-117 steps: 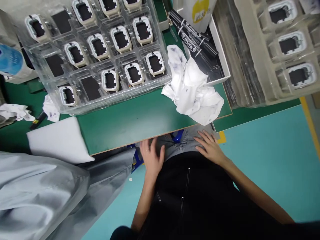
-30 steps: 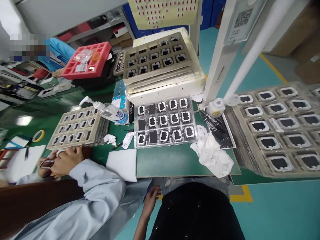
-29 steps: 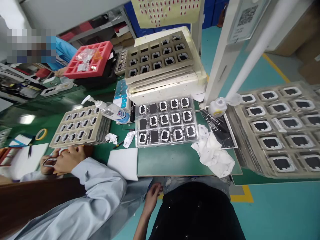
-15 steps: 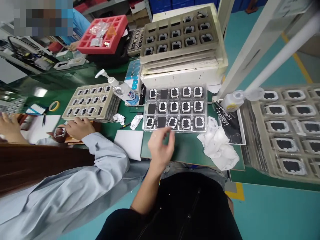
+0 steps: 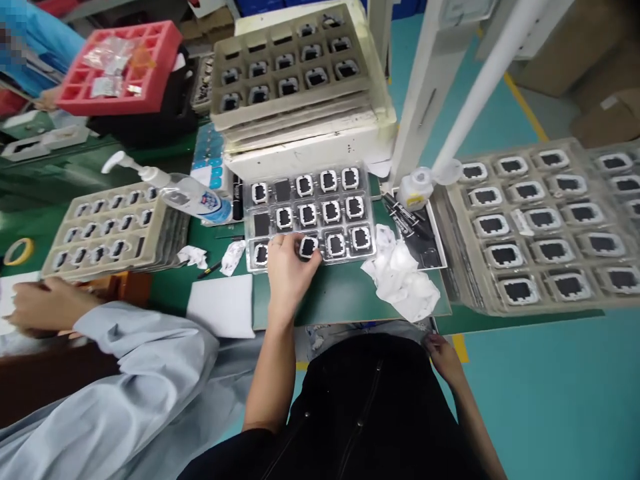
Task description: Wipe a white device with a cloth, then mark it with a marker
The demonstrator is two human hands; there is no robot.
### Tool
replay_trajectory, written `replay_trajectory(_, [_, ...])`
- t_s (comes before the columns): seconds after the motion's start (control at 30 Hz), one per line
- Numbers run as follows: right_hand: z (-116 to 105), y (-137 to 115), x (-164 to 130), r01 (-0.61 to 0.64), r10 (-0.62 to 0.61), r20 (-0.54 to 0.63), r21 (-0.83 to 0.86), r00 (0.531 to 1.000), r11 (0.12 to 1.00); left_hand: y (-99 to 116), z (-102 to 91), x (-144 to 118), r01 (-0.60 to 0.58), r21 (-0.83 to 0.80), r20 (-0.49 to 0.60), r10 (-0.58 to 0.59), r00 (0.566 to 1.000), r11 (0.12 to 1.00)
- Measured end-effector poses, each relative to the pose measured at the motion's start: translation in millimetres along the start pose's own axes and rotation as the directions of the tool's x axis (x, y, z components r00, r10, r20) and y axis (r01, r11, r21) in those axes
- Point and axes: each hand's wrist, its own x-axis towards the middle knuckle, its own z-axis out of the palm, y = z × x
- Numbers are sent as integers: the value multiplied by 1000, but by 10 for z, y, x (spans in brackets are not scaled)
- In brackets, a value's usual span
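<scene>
Left hand advanced from mat onto clear tray, near edge; fingers pinch white-framed part, front row. Right hand below bench edge, grip indiscernible, fingers partly hidden.

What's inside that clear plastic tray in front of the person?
The clear tray holds rows of white-framed parts, with a few pockets showing only dark squares. The left hand grips one part and hides the pocket beneath.

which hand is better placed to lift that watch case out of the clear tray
Left. The left hand already has fingertips on the watch case in the clear tray's front row; the right hand rests down by the lap.
</scene>
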Motion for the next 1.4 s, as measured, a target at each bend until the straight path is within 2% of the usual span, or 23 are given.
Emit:
replay_trajectory(0.1, [-240, -24, -94, 66, -71, 141, 37, 987, 997, -40, 86, -39, -20, -122, -89, 9, 996, 992])
replay_trajectory(0.2, [-609, -355, -316, 175, -194, 241, 98, 951, 980, -68, 126, -126, -33, -190, -138, 6, 990, 981])
replay_trajectory(0.27, [-833, -708, -458, 373, -404, 307, 156, 861, 914, -68, 125, -214, -4, -285, -228, -64, 971, 958])
replay_trajectory(0.3, [-915, -902, -503, 455, -490, 281, 183, 825, 872, -57, 122, -272, 16, -371, -283, -130, 950, 929])
replay_trajectory(0.33, [-970, -1096, -524, 527, -564, 217, 207, 797, 824, -38, 120, -343, 39, -476, -312, -210, 927, 878])
replay_trajectory(0.37, [-996, -1281, -518, 594, -624, 101, 223, 775, 773, -9, 120, -427, 63, -581, -303, -288, 908, 811])
replay_trajectory(0.43, [-975, -1595, -439, 720, -666, -295, 138, 685, 680, 74, 130, -630, 131, -723, -184, -372, 910, 679])
replay_trajectory(0.47, [-938, -1716, -379, 736, -646, -459, 25, 610, 677, 124, 139, -741, 169, -746, -109, -369, 923, 644])
replay_trajectory(0.5, [-891, -1809, -317, 730, -663, -511, -99, 546, 677, 175, 148, -849, 200, -751, -46, -352, 935, 629])
replay_trajectory(0.53, [-838, -1875, -261, 714, -704, -492, -210, 513, 668, 221, 157, -946, 228, -748, 12, -331, 943, 623])
replay_trajectory(0.67, [-614, -1912, -160, 621, -754, -308, -432, 580, 654, 307, 185, -1133, 267, -732, 99, -290, 952, 627])
replay_trajectory(0.73, [-515, -1842, -157, 584, -750, -329, -478, 574, 656, 293, 198, -1109, 277, -729, 113, -290, 950, 626])
replay_trajectory(0.8, [-444, -1755, -147, 554, -739, -417, -491, 529, 673, 268, 210, -1061, 290, -728, 136, -284, 949, 621])
replay_trajectory(0.87, [-407, -1683, -124, 554, -726, -513, -475, 458, 684, 254, 216, -1026, 299, -730, 163, -269, 949, 615])
replay_trajectory(0.97, [-395, -1638, -94, 613, -733, -564, -440, 380, 656, 263, 207, -1018, 311, -725, 209, -234, 949, 614])
replay_trajectory(1.03, [-388, -1646, -87, 645, -749, -559, -433, 356, 630, 280, 188, -1023, 314, -719, 238, -205, 950, 620])
replay_trajectory(1.13, [-368, -1691, -65, 654, -759, -553, -439, 344, 616, 324, 154, -1015, 333, -726, 279, -185, 942, 602])
replay_trajectory(1.3, [-375, -1818, 53, 696, -759, -596, -429, 260, 576, 485, 148, -973, 466, -772, 424, -194, 884, 433])
replay_trajectory(1.33, [-379, -1848, 75, 731, -747, -614, -383, 255, 565, 525, 161, -964, 484, -778, 448, -186, 874, 400])
replay_trajectory(1.4, [-378, -1900, 104, 807, -695, -654, -217, 298, 549, 593, 197, -951, 498, -793, 467, -175, 867, 352])
